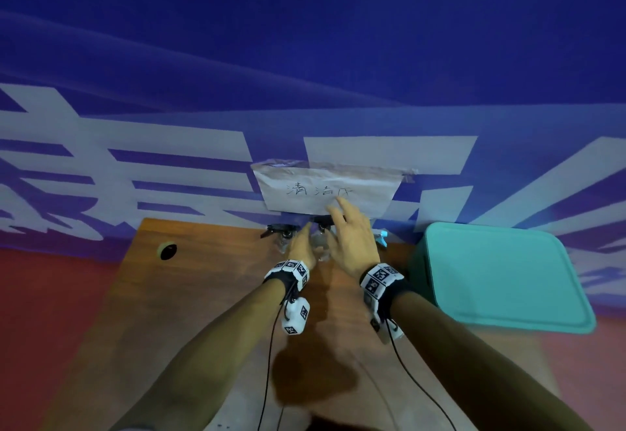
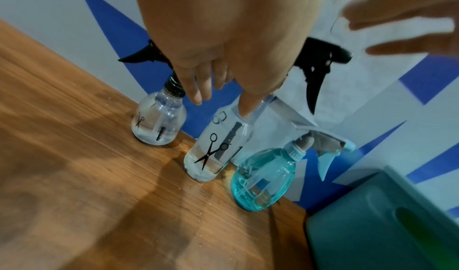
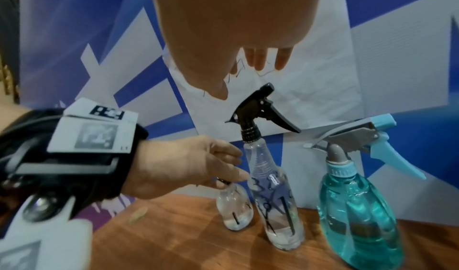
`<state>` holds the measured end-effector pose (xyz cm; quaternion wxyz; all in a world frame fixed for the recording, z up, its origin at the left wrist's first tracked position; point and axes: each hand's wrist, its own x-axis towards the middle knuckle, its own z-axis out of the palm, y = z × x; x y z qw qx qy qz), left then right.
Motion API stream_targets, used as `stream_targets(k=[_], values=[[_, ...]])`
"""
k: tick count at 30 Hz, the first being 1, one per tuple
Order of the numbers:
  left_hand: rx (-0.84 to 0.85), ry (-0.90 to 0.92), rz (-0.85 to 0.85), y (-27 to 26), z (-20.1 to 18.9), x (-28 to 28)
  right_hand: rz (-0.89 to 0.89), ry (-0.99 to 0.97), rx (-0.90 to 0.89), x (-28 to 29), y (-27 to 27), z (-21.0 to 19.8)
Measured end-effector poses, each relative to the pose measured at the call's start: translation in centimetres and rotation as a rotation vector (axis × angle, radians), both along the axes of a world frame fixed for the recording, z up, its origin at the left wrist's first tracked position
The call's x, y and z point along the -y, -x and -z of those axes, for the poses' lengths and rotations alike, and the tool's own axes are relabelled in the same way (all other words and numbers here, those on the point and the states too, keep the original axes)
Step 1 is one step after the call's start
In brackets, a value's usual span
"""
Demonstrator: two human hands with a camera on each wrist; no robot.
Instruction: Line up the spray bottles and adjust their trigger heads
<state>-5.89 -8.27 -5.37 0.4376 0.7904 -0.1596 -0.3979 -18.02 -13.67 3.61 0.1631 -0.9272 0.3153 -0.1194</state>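
1. Three spray bottles stand in a row at the back edge of the wooden table, tight against the blue-and-white wall.
2. Leftmost is the small bottle, clear and round with a black trigger head; the tall bottle, clear with printed scissors, is in the middle; the blue bottle is on the right, just beside the tall one.
3. The left hand is right at the neck of the tall bottle, between it and the small one. In the right wrist view its fingers are loosely bent and their tips meet the neck below the black collar.
4. Whether those fingers actually wrap the neck, I cannot tell: they touch its side, and no full grip shows.
5. All three bottles are upright with their bases on the table.
6. The right hand is up above the trigger heads, fingers straight and spread, holding nothing. Its fingertips sit in front of the paper sign taped to the wall.
7. A teal bin with its lid on stands at the right, near the blue bottle.
8. Marker-tagged bands with cables wrap both wrists.
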Motion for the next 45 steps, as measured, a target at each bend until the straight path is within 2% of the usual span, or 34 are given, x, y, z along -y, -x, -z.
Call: stream_targets(k=[1, 3, 6, 10, 14, 22, 27, 33, 38, 45], values=[[0.079, -0.014, 0.027, -0.3, 0.7, -0.2, 0.039, -0.013, 0.038, -0.3, 0.2, -0.3], [0.314, -0.071, 0.192, -0.9, 1.1, -1.5, 0.11, -0.029, 0.082, -1.4, 0.4, -0.6], [0.35, -0.097, 0.23, -1.4, 1.3, -4.1, 0.131, -0.08, 0.167, -2.7, 0.4, -1.4], [0.43, -0.065, 0.191, -1.3, -1.0, -6.6, 0.044, -0.117, 0.218, -4.1, 1.0, -2.6], [0.445, -0.062, 0.164, -0.6, -2.3, -8.6, -0.023, -0.143, 0.16, -4.7, 2.2, -3.1], [0.531, -0.164, 0.112, 1.9, -4.8, -12.9, -0.175, -0.251, -0.116, -5.2, 4.2, -2.2], [0.503, -0.218, 0.064, 2.4, -4.7, -15.5, -0.23, -0.247, -0.261, -5.4, 4.9, -1.0], [0.458, -0.276, 0.067, 1.4, -3.8, -16.7, -0.208, -0.202, -0.395, -5.7, 5.0, 0.8], [0.466, -0.332, 0.193, -1.3, -3.3, -15.4, -0.133, -0.214, -0.455, -5.3, 2.6, 2.3], [0.366, -0.332, 0.363, -5.0, -1.1, -13.2, -0.073, -0.272, -0.479, -5.6, -2.2, 4.1]])
